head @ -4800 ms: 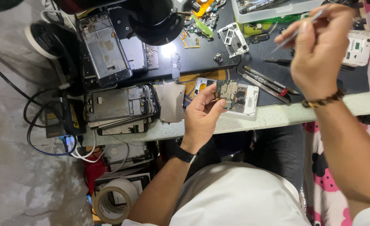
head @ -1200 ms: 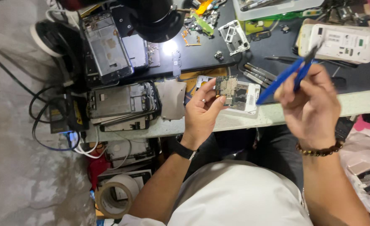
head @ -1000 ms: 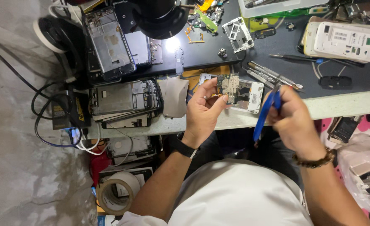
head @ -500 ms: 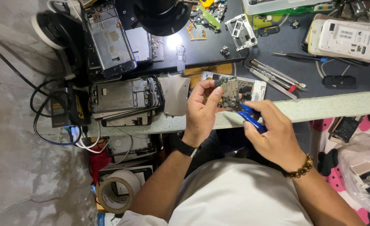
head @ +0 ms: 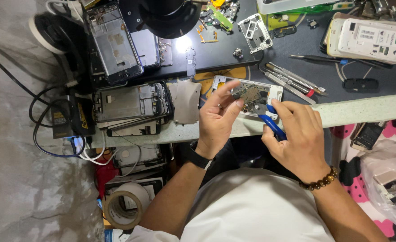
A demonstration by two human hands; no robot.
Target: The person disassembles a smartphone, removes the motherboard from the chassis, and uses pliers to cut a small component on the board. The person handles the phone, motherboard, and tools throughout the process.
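Observation:
My left hand (head: 218, 118) pinches the near edge of a small opened phone (head: 251, 96) with a white frame and bare circuit board, lying at the workbench's front edge. My right hand (head: 296, 136) grips blue-handled pliers (head: 269, 121), their tip resting on the phone's board beside my left fingertips. A black watch sits on my left wrist, a brown bead bracelet on my right.
Stacked phone frames (head: 133, 105) and a grey metal plate (head: 186, 101) lie left of my hands. Tweezers and screwdrivers (head: 296, 83) lie to the right, a white phone back (head: 372, 40) farther right. A black lamp head (head: 171, 18) stands behind. Cables and a tape roll (head: 124, 208) lie below the bench.
My right hand picked up the blue pliers, swung them down from the upper right and brought their tip onto the opened phone. My left hand stayed on the phone.

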